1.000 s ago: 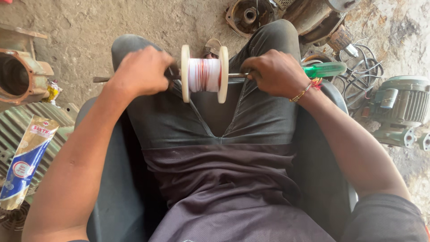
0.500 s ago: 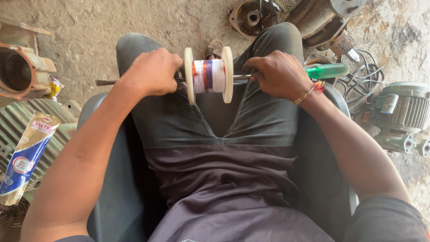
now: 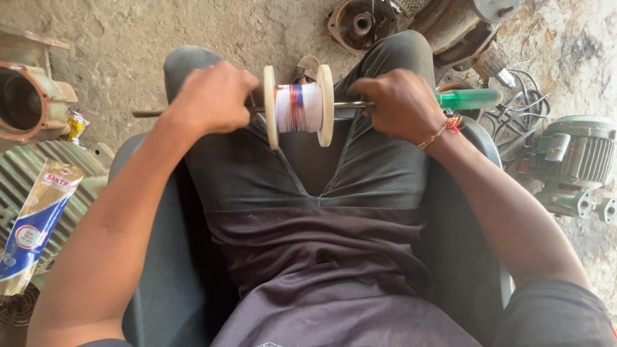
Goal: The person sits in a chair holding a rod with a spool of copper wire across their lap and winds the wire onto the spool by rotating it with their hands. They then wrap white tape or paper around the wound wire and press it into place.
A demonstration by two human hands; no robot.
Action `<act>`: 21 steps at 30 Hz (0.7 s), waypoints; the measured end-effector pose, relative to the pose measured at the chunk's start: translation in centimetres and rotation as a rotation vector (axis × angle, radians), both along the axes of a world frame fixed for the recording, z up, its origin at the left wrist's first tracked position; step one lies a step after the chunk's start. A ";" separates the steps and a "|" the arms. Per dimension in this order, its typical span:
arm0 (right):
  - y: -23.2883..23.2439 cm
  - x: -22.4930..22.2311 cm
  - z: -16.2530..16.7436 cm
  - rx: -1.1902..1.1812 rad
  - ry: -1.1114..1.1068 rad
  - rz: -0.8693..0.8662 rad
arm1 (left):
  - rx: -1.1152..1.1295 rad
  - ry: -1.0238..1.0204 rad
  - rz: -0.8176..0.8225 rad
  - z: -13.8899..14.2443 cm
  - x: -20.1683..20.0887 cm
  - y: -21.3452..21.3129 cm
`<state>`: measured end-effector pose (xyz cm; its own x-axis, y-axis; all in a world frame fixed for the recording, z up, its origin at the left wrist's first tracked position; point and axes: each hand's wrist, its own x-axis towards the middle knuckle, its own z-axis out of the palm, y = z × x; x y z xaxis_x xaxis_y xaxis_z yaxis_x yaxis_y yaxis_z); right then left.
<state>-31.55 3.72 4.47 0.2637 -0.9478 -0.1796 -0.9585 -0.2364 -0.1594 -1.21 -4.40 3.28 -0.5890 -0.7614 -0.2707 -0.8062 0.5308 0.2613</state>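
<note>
Spool: a cream-flanged spool (image 3: 298, 106) wound with pale wire and a red-and-blue band sits on a thin metal rod (image 3: 149, 114), held level just above the knees, between the two hands.
Left hand: the left hand (image 3: 212, 97) is a closed fist around the rod, touching or just beside the spool's left flange; the rod's bare end sticks out past the knuckles.
Right hand: the right hand (image 3: 402, 103) has its grip shut on the rod's other side, where the shaft meets a green handle (image 3: 468, 99) — apparently a screwdriver serving as the axle. A red-and-gold thread band circles that wrist.
Seat: the person sits in a dark plastic chair (image 3: 151, 276), legs in dark trousers, over a rough concrete floor (image 3: 128, 38).
Around: a green motor (image 3: 572, 164) and a tangle of cables lie to the right, rusty motor housings (image 3: 29, 96) to the left and top, and a blue-and-gold packet (image 3: 35, 225) rests on a ribbed casing at the left.
Doing it well: I judge the axle should stay horizontal with both fists snug against the flanges — not pinching them — so the spool turns freely and the wire stays in even layers.
Watch for: a tilted rod could let the spool slide toward one hand.
</note>
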 end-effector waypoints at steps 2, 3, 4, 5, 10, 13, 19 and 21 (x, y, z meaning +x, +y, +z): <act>0.1 -0.2 0.3 -0.158 -0.136 0.037 | 0.106 0.027 0.092 0.9 0.6 -0.3; 0.1 -0.2 0.5 -0.236 -0.205 0.058 | 0.098 0.111 0.135 1.3 0.8 -0.4; 0.2 -0.3 0.6 -0.242 -0.240 0.047 | 0.090 0.193 0.178 1.6 1.1 -0.5; 0.2 -0.4 0.6 -0.247 -0.275 0.036 | 0.083 0.275 0.222 1.7 1.2 -0.5; 0.1 -0.1 0.1 -0.166 -0.144 0.127 | 0.079 -0.006 -0.005 0.0 0.5 -0.2; 0.0 0.3 -0.3 -0.029 -0.074 0.120 | 0.070 -0.022 -0.023 -1.4 0.1 -0.1; 0.1 0.4 -0.2 -0.017 -0.051 0.099 | 0.137 -0.068 -0.003 -0.7 0.2 0.0; 0.1 0.4 -0.3 -0.036 -0.036 0.116 | 0.140 -0.057 0.004 0.1 0.2 0.1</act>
